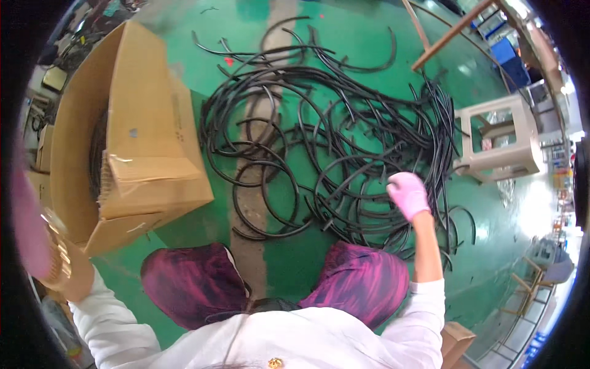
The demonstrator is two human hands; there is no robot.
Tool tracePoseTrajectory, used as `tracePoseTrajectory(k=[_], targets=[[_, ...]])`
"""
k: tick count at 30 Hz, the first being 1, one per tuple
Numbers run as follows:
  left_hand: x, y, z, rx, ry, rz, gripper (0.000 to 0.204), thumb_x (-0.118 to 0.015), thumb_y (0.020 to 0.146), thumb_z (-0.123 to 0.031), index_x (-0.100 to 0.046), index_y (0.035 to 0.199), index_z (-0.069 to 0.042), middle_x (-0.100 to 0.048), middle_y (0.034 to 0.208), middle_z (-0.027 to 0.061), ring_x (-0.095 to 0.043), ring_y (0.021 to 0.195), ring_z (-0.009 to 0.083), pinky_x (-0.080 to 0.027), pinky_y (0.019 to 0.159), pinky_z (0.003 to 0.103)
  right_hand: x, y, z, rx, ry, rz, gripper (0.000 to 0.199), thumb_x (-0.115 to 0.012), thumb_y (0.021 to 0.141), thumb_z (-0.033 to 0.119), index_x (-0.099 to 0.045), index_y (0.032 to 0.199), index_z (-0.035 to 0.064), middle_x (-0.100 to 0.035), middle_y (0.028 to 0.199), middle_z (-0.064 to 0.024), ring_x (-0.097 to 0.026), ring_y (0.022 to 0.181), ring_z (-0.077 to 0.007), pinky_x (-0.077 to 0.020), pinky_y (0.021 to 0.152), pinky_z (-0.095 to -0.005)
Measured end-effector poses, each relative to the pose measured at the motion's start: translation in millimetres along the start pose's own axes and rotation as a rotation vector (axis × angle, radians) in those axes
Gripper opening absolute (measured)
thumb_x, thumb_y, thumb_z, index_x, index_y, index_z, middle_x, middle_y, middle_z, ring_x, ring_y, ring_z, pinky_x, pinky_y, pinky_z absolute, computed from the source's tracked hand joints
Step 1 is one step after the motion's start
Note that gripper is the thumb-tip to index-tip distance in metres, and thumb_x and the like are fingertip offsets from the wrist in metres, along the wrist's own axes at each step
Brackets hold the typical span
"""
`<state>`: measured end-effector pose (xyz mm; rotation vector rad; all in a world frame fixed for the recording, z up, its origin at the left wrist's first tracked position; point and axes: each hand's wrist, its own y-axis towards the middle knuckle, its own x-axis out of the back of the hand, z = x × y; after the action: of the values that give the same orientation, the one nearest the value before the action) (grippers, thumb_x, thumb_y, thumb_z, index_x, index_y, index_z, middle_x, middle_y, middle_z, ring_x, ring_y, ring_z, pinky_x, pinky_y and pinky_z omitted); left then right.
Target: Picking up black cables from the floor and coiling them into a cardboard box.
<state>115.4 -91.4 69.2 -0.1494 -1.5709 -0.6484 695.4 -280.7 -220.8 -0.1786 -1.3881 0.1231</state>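
Note:
Black rubber hose pieces (276, 154), curved and tangled, lie in a wide heap on the green floor before me. Over the right part of that heap is my right hand (409, 194), in a pink glove with its fingers curled closed. Hoses run right beside the fingers, but whether one is gripped cannot be made out. My left hand (31, 227), also pink-gloved, is raised at the far left rim, blurred and partly cut off, so its fingers cannot be read. It is nearest a large open cardboard box (141, 123), tipped with its opening leftward; dark coiled material shows inside.
A beige plastic stool (501, 138) lies on its side at the right of the heap. Wooden bars (452, 37) of a frame stand at the far right. A small cardboard box (456, 341) is near my right elbow. My knees (362, 280) border the heap's near side.

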Motion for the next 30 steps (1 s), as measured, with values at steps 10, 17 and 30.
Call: tracePoseTrajectory(k=[10, 17, 30], targets=[[-174.6, -18.3, -272.6, -0.650, 0.149, 0.664, 0.037, -0.069, 0.075, -0.028, -0.062, 0.106, -0.011, -0.060, 0.096, 0.0051, -0.060, 0.100, 0.0221, -0.041, 0.099, 0.038, -166.9, -46.6, -0.2, 0.149, -0.014, 0.274, 0.025, -0.073, 0.074, 0.032, -0.070, 0.087, 0.0112, -0.060, 0.099, -0.0103, -0.056, 0.102, -0.0316, -0.0469, 0.086, -0.0437], [-256.5, -32.7, -299.7, -0.737, -0.121, 0.736, 0.026, -0.063, 0.085, -0.035, -0.064, 0.097, -0.011, -0.063, 0.087, 0.0074, -0.064, 0.091, 0.0245, -0.044, 0.088, 0.037, -24.8, -51.8, -21.2, -0.495, 0.529, -0.266, 0.019, -0.058, 0.094, 0.023, -0.059, 0.103, 0.0067, -0.063, 0.090, -0.0137, -0.064, 0.079, -0.0316, -0.0519, 0.072, -0.0391], [-475.2, -25.0, -385.7, 0.129, -0.515, 0.702, 0.047, -0.062, 0.089, -0.024, -0.047, 0.128, -0.003, -0.061, 0.114, 0.0217, -0.061, 0.104, 0.0403, -0.050, 0.089, 0.047, -108.8, 27.4, -44.9, -0.737, 1.434, 0.048, 0.037, -0.064, 0.094, 0.038, -0.062, 0.083, 0.0025, -0.055, 0.058, -0.0028, -0.052, 0.043, -0.0117, -0.0463, 0.045, -0.0296]])
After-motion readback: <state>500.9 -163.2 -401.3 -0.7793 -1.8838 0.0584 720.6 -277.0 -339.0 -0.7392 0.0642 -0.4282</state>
